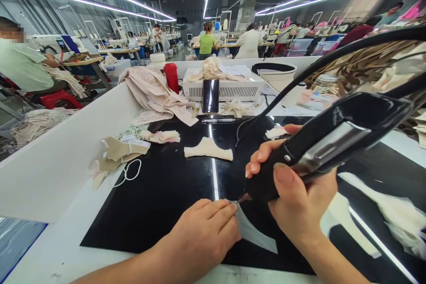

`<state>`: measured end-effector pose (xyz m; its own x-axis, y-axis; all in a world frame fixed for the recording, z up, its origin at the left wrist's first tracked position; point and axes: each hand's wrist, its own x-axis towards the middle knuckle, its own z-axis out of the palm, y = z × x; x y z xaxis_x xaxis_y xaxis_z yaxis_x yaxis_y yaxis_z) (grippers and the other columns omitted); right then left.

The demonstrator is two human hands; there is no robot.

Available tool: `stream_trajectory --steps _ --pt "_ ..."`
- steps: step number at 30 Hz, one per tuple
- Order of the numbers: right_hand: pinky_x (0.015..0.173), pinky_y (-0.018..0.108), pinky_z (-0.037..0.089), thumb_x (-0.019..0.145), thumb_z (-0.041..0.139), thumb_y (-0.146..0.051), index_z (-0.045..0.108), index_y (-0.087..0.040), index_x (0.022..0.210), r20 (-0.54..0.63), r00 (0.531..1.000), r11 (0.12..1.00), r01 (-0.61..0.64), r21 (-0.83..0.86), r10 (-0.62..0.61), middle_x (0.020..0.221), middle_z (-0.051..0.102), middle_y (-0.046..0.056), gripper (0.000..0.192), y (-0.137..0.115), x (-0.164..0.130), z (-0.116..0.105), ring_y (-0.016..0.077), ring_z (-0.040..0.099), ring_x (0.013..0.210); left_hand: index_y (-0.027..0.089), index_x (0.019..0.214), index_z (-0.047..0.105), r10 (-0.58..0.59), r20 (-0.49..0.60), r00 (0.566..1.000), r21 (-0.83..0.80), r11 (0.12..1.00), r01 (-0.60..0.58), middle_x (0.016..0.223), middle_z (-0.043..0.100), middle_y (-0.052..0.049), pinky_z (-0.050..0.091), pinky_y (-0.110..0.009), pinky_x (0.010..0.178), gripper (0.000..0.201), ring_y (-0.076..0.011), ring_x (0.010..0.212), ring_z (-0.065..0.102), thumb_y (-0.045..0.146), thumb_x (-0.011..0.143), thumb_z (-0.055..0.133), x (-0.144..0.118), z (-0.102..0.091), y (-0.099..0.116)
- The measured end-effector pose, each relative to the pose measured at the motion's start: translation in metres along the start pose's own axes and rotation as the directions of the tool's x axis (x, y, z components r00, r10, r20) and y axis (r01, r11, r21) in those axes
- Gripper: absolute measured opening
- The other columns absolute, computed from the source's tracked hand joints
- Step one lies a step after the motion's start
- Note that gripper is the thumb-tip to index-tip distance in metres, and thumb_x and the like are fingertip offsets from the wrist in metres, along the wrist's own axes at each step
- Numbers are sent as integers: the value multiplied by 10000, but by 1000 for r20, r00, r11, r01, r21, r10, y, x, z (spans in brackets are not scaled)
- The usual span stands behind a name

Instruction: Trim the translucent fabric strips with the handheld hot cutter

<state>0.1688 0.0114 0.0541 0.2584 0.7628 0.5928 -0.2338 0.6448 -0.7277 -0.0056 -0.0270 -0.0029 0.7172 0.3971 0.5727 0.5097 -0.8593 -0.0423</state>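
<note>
Fabric strip (254, 233), 1 only, pale grey, thin and flat, tapering to a point, lies on the black glossy mat (159, 199) betw both hands, its far end under the left fingertips and right at the tool nose. Tool: 1 black handheld cutter (333, 142) w/ a shiny metal band along its body and a black cord (299, 82) arcing up and away beyond the right hand. Left hand (203, 230) lies palm down, fingers nearly flat and loosely together, pressing the strip's end onto the mat; not gripping anything. Right hand (294, 195) is clenched round the cutter's front end, thumb on top, fingers curled underneath, tool tip just touching the strip beside the left fingertips. Beyond the hands on the mat: 1 cream cut piece (208, 148), 1 small pinkish bundle (161, 136), 1 pen (218, 120). Further off, past the pen, 1 dark phone (211, 96) leans upright against 1 white slatted box (229, 88) w/ cloth on top; 1 red cup (171, 77) to the left of that, next to a beige fabric heap (156, 95). Left of the left hand, well apart, 1 pile of tan pieces (115, 155) w/ a white elastic loop
</note>
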Motion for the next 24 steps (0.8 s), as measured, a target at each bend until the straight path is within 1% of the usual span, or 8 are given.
stream_trajectory --steps 4,8,12,15,20,24 --pt "535 303 590 898 888 -429 651 -308 1305 -14 1000 1000 3 -6 -3 858 699 -30 486 -1 -1 0 149 660 613 121 1001 698 -3 16 1000 3 1000 3 1162 827 -57 621 -304 825 282 -178 1104 788 196 1163 481 -1 -1 0" --pt "546 307 581 938 848 -403 623 -316 1325 -4 1000 1000 0 -27 0 855 697 -36 456 1 -1 1 151 657 615 126 1012 697 -6 15 1000 3 1000 6 1158 829 -50 619 -302 829 276 -174 1097 788 181 1162 473 -1 -2 -1" --pt "557 318 576 948 831 -400 603 -323 1344 -22 1000 998 -15 -59 14 852 696 -43 464 2 0 2 157 651 611 136 988 691 0 18 1000 6 1000 0 1155 830 -45 617 -302 831 278 -177 1092 789 172 1159 475 0 -3 0" --pt "565 320 565 935 842 -416 612 -324 1342 -22 999 999 -26 -29 25 855 694 -47 477 1 0 4 157 649 612 133 998 697 -6 24 1000 5 1000 6 1161 831 -51 618 -301 823 279 -180 1103 787 173 1159 473 0 -3 1" --pt "533 315 564 926 846 -438 605 -320 1345 -4 1000 1000 -27 0 27 857 690 -43 497 3 -2 10 158 645 600 127 1006 697 11 13 1000 2 1000 -11 1164 826 -59 617 -317 778 257 -194 1090 785 160 1148 486 0 -2 0" --pt "541 308 569 950 828 -406 593 -315 1351 -6 999 999 -36 -13 36 843 688 -38 474 5 -3 11 155 644 619 127 1036 706 19 13 1000 12 1000 -19 1180 826 -58 620 -310 814 217 -192 1112 777 141 1133 512 -2 0 0"
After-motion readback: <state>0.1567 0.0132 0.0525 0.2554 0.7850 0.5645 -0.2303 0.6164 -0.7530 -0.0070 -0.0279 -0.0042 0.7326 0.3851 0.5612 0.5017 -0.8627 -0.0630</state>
